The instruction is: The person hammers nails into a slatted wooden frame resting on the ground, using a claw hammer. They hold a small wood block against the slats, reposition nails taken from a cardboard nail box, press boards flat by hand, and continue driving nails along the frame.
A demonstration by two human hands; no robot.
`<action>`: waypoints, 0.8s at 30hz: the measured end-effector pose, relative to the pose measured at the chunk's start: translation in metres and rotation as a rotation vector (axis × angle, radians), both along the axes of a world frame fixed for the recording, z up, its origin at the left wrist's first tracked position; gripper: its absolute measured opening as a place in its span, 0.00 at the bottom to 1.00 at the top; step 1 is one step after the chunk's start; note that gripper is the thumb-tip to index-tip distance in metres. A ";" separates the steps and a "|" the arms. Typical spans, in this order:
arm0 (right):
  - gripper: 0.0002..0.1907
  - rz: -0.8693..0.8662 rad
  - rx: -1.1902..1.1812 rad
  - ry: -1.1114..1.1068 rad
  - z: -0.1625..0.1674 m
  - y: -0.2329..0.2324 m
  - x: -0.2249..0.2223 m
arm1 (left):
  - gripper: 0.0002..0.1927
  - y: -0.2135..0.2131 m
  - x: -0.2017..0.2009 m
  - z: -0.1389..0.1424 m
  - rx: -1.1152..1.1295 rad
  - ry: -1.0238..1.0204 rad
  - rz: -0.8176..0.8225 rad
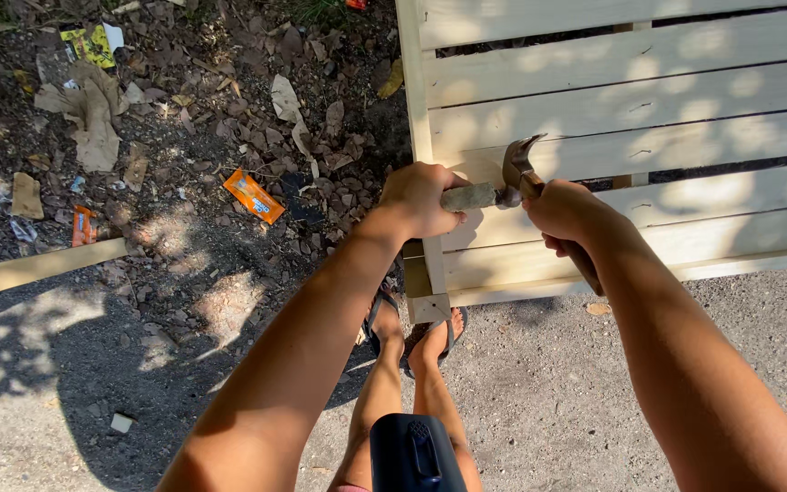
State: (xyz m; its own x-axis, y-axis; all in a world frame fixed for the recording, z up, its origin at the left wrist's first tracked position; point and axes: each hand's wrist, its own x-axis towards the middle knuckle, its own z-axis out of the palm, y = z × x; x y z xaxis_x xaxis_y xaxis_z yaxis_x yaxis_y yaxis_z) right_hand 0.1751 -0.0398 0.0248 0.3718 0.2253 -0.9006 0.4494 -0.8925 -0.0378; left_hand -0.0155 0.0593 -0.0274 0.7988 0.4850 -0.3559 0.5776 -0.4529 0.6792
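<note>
A hammer (519,169) is being clamped by the right hand (565,211) while a peg (471,196) is being gripped by the left hand (419,199) against the slats (630,109); a steady, aimed pull seems needed.

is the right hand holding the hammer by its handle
Yes, the right hand grips the wooden handle of the hammer just below its head.

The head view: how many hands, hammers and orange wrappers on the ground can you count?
Hands: 2, the left hand and the right hand
Hammers: 1, the hammer
Orange wrappers: 2, one orange wrapper and a smaller orange wrapper
Total: 5
</note>
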 end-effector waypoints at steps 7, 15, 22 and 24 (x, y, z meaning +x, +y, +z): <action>0.20 -0.194 0.133 0.045 -0.021 -0.007 0.017 | 0.23 -0.007 -0.007 -0.009 -0.119 0.023 0.012; 0.22 -0.190 0.203 -0.064 -0.044 -0.048 -0.015 | 0.24 0.001 0.005 -0.003 -0.118 0.042 -0.008; 0.14 -0.383 0.944 -0.291 -0.061 -0.209 -0.106 | 0.23 0.001 0.002 -0.006 -0.180 0.075 0.004; 0.14 -0.216 1.226 -0.292 -0.061 -0.227 -0.129 | 0.24 0.002 0.004 -0.007 -0.147 0.039 -0.014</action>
